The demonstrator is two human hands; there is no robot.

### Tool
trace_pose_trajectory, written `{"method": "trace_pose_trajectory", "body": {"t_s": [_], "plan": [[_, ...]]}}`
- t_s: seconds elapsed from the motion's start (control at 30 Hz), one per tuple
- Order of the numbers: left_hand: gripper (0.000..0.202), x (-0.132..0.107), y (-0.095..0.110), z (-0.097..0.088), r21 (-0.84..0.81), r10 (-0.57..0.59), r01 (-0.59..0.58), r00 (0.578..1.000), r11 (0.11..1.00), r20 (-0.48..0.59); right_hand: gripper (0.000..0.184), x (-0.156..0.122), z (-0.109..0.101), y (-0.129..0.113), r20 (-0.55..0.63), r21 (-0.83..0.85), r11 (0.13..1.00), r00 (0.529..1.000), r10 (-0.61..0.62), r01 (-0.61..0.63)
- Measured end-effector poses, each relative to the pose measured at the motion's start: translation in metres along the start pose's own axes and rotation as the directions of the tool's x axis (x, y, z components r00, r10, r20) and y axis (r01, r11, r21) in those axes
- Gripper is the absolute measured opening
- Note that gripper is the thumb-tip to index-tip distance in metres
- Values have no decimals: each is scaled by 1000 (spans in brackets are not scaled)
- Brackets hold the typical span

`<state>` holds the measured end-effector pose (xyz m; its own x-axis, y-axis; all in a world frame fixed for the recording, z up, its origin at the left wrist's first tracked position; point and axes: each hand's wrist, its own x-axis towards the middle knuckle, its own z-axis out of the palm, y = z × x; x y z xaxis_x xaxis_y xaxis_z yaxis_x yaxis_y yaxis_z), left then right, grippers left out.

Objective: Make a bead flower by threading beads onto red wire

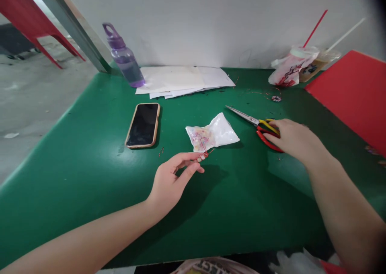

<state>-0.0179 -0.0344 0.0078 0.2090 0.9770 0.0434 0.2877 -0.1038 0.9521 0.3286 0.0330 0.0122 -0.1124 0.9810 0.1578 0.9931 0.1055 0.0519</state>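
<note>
My left hand [175, 177] hovers over the green table [90, 177], fingers pinched on a small red knotted thread piece [206, 154]. Just beyond it lies a small clear plastic bag [215, 135] with coloured bits inside. My right hand [292, 139] rests on the red-and-yellow handles of a pair of scissors [251, 120], fingers curled over them; the blades point left toward the bag and lie flat on the table.
A black phone [143, 124] lies left of the bag. White papers [183, 81] and a purple bottle [125, 59] sit at the back. Bagged drink cups with straws [297, 67] stand at back right beside a red board [352, 93].
</note>
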Motion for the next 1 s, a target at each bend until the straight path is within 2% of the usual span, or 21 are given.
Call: {"method": "trace_pose_trajectory", "body": {"t_s": [0.23,0.37,0.47,0.57,0.7,0.73,0.77,0.83,0.87,0.93,0.97,1.0], "plan": [[17,-1,0,0,-37,-14,14,1000,999,4,30,0,14,15,23,110,993,999,-48,46],[15,-1,-2,0,-80,-8,7,1000,997,-19,40,3,10,6,-32,229,972,998,52,-44],[14,0,-4,0,-102,-10,6,999,995,-39,41,2,2,-4,-24,378,917,988,150,-130],[14,1,-5,1,-135,-44,36,998,990,-55,43,-1,-5,-16,46,576,796,980,195,-186],[15,2,-4,1,-199,-100,87,993,976,-54,40,-7,-19,-35,156,793,572,978,141,-209],[16,3,-4,1,-207,-112,99,992,973,-52,40,-8,-23,-40,216,890,385,970,113,-243],[16,3,-4,1,-211,-122,108,991,971,-50,42,-10,-26,-44,243,936,236,965,98,-260],[17,4,-4,0,-210,-134,121,990,970,-50,44,-13,-31,-51,268,959,78,961,69,-273],[17,4,-4,0,-206,-138,125,989,971,-53,42,-14,-32,-53,263,962,53,962,74,-267],[17,4,-4,0,-201,-141,126,988,971,-62,39,-14,-30,-55,237,968,67,967,95,-244],[17,4,-4,0,-203,-139,123,988,971,-68,38,-14,-29,-54,214,970,99,971,104,-224],[17,4,-4,1,-208,-138,120,988,971,-73,36,-13,-27,-54,163,967,174,978,127,-184]]}}
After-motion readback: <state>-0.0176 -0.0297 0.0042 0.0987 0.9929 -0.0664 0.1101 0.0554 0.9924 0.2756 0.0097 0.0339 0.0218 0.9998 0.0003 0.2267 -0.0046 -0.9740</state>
